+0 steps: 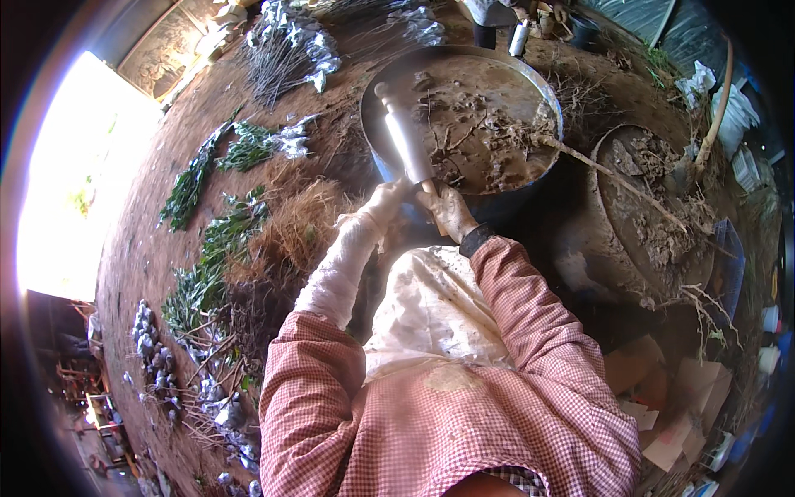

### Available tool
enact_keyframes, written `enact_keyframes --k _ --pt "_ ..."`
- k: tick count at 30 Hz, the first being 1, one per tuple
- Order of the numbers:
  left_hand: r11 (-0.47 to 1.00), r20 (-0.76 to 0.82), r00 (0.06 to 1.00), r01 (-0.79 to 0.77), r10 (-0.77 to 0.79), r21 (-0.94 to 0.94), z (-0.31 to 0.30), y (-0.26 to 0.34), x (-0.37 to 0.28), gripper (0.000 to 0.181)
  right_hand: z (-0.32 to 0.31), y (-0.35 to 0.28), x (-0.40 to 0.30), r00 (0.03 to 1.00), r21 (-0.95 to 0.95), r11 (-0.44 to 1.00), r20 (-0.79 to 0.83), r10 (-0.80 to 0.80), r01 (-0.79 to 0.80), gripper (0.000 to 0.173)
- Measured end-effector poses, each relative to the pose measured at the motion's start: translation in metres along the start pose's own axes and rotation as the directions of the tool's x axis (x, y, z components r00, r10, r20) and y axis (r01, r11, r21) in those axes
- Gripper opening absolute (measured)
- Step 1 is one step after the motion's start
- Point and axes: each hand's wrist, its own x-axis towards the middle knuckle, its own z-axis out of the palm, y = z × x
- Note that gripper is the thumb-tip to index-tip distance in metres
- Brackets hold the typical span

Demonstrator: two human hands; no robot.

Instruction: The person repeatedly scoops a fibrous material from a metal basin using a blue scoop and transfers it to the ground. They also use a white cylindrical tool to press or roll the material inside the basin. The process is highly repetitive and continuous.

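Observation:
My right hand (448, 211), bare and muddy, is closed around the wooden handle of a roll of plastic film (410, 146). The roll tilts up and away from me over the near left rim of a mud-filled tub (553, 93), its knobbed end pointing to the far side. My left hand (385, 200) is covered in whitish plastic film, which also wraps the forearm. Its fingers meet the lower end of the roll, but their grip is unclear. A loose strip of film hangs at the wrist. Roots and thick brown slurry fill the tub.
At the right, a second container (596, 186) holds mud and a long-handled tool (714, 118). Leafy cuttings (217, 248) and dry roots (304, 217) lie left. Film-wrapped bundles of stems (279, 62) lie beyond. Cardboard (695, 391) rests lower right. Another person (490, 12) is at the far side.

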Motion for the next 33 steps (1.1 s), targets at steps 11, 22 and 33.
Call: enact_keyframes --k 11,22,33 --pt "0.979 0.331 0.940 -0.016 0.083 -0.202 -0.018 -0.016 0.004 0.032 -0.014 0.017 0.001 0.979 0.084 0.981 0.118 0.164 -0.174 0.043" --pt "0.965 0.251 0.964 -0.015 0.084 -0.262 -0.003 -0.030 0.022 0.024 -0.039 0.035 -0.009 0.968 -0.046 0.978 0.136 0.210 -0.205 0.031" --pt "0.986 -0.010 0.990 -0.142 0.144 0.089 0.011 -0.035 0.031 0.026 -0.094 -0.059 -0.010 0.837 -0.870 0.479 -0.172 -0.520 0.119 0.044"
